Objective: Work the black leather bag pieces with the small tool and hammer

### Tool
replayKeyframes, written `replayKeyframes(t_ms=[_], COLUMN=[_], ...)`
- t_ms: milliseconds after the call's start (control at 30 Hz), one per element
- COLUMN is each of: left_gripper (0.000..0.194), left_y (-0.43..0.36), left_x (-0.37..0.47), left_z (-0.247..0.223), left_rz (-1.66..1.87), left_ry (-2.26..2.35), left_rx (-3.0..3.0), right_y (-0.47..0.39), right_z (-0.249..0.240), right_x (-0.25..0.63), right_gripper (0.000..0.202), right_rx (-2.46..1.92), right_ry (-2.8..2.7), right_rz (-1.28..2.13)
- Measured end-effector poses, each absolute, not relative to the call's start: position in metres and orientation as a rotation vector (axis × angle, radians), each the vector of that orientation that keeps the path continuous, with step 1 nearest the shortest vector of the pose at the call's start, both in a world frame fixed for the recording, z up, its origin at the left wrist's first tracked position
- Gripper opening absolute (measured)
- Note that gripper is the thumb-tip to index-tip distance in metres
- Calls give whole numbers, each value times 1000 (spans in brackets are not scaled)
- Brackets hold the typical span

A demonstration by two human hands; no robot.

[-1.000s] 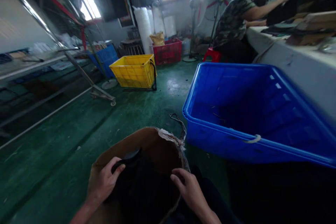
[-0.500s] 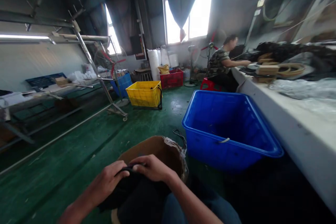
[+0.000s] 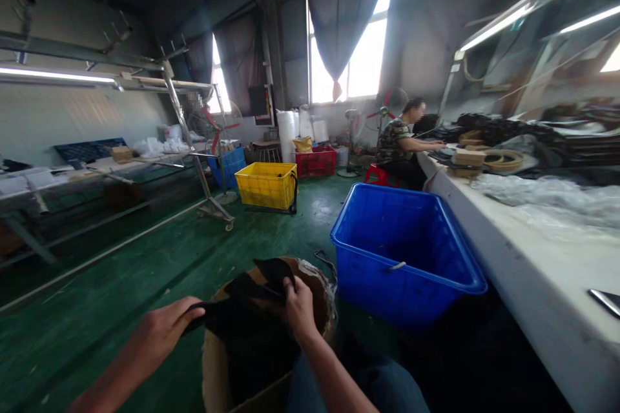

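Note:
Black cloth (image 3: 242, 316) is stretched between my two hands, over an open cardboard container (image 3: 216, 368). My left hand (image 3: 167, 329) pinches its left end, out past the container's left rim. Over the right part of the opening, my right hand (image 3: 300, 306) is closed on the cloth, and a dark flap stands up beside its fingers. The cloth hides much of the container's inside, and its lower folds merge with the dark below.
A large blue bin (image 3: 407, 281) stands right of the container, beside a long white table (image 3: 527, 251). Farther off are a yellow crate (image 3: 266, 187), a red crate (image 3: 316, 162) and a wheeled metal rack (image 3: 186, 129). A person (image 3: 400, 142) sits at the table's far end.
My hands were close together on the cloth and are now apart, the left farther left and the right farther right. The cloth is spread between them, and the view has shifted slightly.

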State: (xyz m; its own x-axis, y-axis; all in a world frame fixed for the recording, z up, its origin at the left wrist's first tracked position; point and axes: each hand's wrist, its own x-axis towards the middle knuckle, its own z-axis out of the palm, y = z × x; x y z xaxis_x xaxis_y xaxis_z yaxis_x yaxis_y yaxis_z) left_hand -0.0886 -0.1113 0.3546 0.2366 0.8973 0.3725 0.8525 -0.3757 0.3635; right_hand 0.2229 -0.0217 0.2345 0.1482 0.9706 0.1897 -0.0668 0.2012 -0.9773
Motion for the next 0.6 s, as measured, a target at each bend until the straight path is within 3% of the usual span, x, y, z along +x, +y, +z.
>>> replayKeyframes(t_ms=[300,433,600], left_gripper=[38,36,31], left_y=[-105,-79,-56], left_x=[-60,-14,24], left_z=[400,386,359], left_rz=[852,753,563], left_ry=[1603,1526,1579], left_rx=[2420,2540,2576], right_y=[-34,-66,-84], right_z=[286,304,287], right_x=[232,223,219], right_gripper=[49,49,59], right_rx=[-854,-650,-512], right_ry=[-1129,-1217,-996], right_rz=[1062,1238,1448])
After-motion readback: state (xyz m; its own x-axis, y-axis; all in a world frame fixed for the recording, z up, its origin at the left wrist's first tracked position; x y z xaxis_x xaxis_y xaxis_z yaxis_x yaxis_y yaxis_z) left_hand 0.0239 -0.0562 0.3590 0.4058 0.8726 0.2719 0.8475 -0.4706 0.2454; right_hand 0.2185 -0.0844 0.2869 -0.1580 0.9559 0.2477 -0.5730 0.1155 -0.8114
